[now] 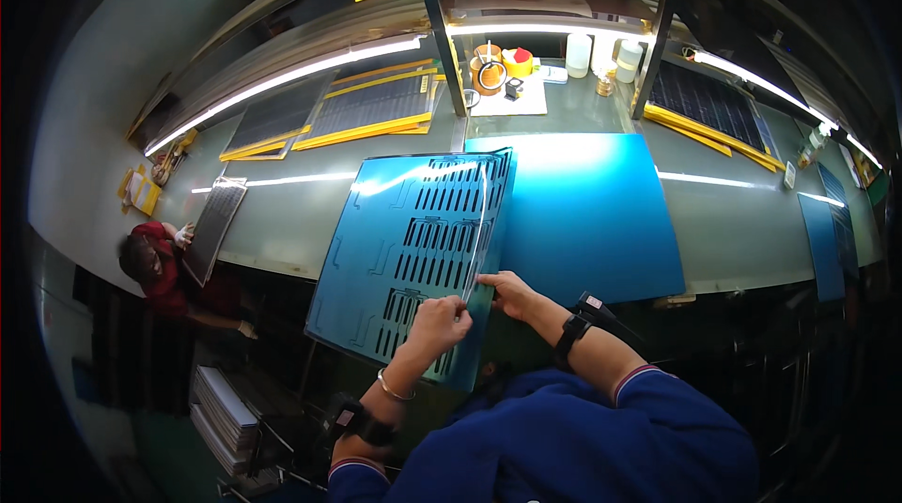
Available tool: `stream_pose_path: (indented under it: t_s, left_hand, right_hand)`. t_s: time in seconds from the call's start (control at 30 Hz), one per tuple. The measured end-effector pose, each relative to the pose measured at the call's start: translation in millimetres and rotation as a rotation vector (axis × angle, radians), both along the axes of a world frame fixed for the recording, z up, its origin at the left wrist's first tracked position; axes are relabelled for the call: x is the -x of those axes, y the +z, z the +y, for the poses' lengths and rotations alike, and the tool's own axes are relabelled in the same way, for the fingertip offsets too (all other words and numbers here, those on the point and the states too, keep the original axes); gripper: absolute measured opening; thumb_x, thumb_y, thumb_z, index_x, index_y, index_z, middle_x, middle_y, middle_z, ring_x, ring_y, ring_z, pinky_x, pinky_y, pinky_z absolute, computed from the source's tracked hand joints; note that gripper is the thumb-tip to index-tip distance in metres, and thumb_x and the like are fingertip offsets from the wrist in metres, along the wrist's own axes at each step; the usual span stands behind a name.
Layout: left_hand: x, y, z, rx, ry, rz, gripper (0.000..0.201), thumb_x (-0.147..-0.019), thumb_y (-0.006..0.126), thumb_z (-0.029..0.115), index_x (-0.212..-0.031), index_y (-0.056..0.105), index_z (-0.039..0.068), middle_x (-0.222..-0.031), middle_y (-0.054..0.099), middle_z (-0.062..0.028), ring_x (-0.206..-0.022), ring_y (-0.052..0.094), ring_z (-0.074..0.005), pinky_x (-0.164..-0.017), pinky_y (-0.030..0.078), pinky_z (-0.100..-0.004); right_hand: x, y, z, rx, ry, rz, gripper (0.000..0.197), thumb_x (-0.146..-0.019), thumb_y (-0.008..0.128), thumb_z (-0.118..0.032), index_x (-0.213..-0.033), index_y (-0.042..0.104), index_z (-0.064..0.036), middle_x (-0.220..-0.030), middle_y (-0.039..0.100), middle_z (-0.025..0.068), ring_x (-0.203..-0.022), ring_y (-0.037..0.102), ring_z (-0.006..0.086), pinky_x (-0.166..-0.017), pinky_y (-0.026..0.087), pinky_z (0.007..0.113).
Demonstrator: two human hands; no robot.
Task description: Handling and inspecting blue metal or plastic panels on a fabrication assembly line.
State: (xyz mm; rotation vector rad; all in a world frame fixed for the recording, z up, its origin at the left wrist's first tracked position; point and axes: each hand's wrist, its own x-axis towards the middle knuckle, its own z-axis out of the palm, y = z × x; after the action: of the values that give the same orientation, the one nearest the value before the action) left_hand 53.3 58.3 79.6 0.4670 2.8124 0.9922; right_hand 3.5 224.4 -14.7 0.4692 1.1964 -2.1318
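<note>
A large patterned sheet (362,249), see-through blue with rows of black slot shapes, tilts over the front edge of the bench. Along its right side runs a bright, curved line that looks like the edge of a clear film (484,221). My left hand (440,325) is closed in a pinch over the sheet's lower right part; what its fingers hold is too small to make out. Close by on the right, my right hand (507,294) grips the sheet's right edge between thumb and fingers. A plain blue mat (592,212) lies on the bench beyond my right hand.
Yellow-edged dark panels (376,108) lie back left, with more dark panels (705,104) back right. Bottles (578,55) and small tools stand under the lamp. At left, a person in red (160,263) holds a dark panel (216,226). Stacked boards (225,418) stand low left.
</note>
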Motion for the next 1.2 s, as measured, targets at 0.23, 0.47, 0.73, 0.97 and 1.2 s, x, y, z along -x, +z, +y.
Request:
stream_pose_path:
  t_s: [0.23,0.47,0.73,0.97,1.2]
  left_hand:
    - [25,-6,5,0.295,-0.131,0.057,0.015,-0.077,0.056,0.013,-0.077,0.064,0.000,-0.072,0.063,-0.0192,-0.073,0.062,-0.0357,-0.069,0.050,-0.0430]
    - [78,68,-262,-0.215,0.466,-0.056,0.015,-0.082,0.057,0.002,-0.069,0.062,0.000,-0.061,0.060,-0.0026,-0.053,0.056,-0.0084,-0.048,0.046,-0.0248]
    - [59,-26,-358,-0.233,0.853,-0.294,0.013,-0.084,0.055,0.002,-0.071,0.058,0.002,-0.061,0.058,-0.0046,-0.050,0.057,-0.0134,-0.043,0.050,-0.0286]
    - [86,-110,-402,-0.275,0.610,-0.245,0.016,-0.085,0.057,0.007,-0.069,0.057,0.007,-0.057,0.053,-0.0014,-0.046,0.053,-0.0125,-0.040,0.045,-0.0288]
    - [93,-101,-342,0.147,0.291,-0.087,0.014,-0.086,0.054,0.010,-0.089,0.064,0.000,-0.072,0.063,-0.0123,-0.063,0.061,-0.0257,-0.056,0.049,-0.0343]
  right_hand:
    - [16,11,1,-0.037,-0.104,0.076,0.016,-0.083,0.065,-0.017,-0.091,0.059,-0.0038,-0.079,0.063,0.0024,-0.066,0.061,0.0158,-0.057,0.051,0.033]
    - [30,29,158,-0.120,-0.167,0.255,0.021,-0.078,0.067,-0.007,-0.094,0.059,0.0031,-0.086,0.064,0.0113,-0.070,0.064,0.0189,-0.061,0.055,0.032]
    - [-92,102,268,-0.394,-0.409,0.337,0.018,-0.076,0.065,-0.011,-0.089,0.061,0.0015,-0.077,0.062,0.0060,-0.063,0.060,0.0127,-0.059,0.049,0.024]
    - [-304,194,289,-0.734,-0.933,0.351,0.022,-0.072,0.066,-0.012,-0.090,0.063,0.0013,-0.077,0.063,0.0074,-0.063,0.061,0.0154,-0.059,0.048,0.026]
    - [-456,297,206,-1.308,-1.471,0.011,0.023,-0.075,0.066,-0.011,-0.092,0.062,0.0034,-0.077,0.063,0.0075,-0.066,0.060,0.0149,-0.060,0.046,0.025]
